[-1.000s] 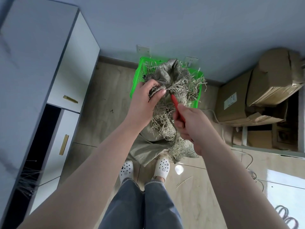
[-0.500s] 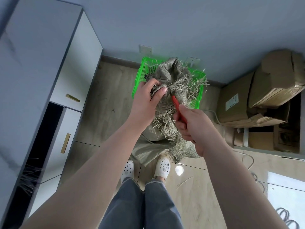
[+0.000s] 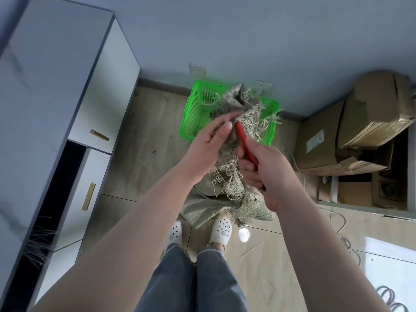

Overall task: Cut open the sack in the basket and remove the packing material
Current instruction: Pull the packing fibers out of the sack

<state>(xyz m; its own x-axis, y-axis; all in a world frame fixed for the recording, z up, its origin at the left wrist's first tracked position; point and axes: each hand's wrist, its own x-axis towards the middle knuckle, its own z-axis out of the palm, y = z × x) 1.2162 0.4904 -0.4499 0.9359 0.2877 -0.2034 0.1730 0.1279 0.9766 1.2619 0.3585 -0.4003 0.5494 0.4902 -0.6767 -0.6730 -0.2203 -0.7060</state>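
Wood-look floor point(image 3: 146, 136), green basket point(image 3: 188, 122) near blue-grey wall point(image 3: 247, 37), cardboard boxes point(image 3: 326, 140) nearby

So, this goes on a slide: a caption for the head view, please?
Left hand on a frayed sack draped over a green basket; right hand grips a red cutter against it.

Two hands: left hand point(image 3: 207, 140), right hand point(image 3: 267, 172). One cutter point(image 3: 244, 140) in the right. One basket point(image 3: 191, 122) and one sack point(image 3: 231, 102) beyond them. Two sockets point(image 3: 198, 69) point(image 3: 262, 84) farther off. Two shoes point(image 3: 175, 230) point(image 3: 221, 228) below. Two handles point(image 3: 99, 135) point(image 3: 88, 195) to their left. At least two boxes point(image 3: 319, 143) point(image 3: 378, 109) to their right.
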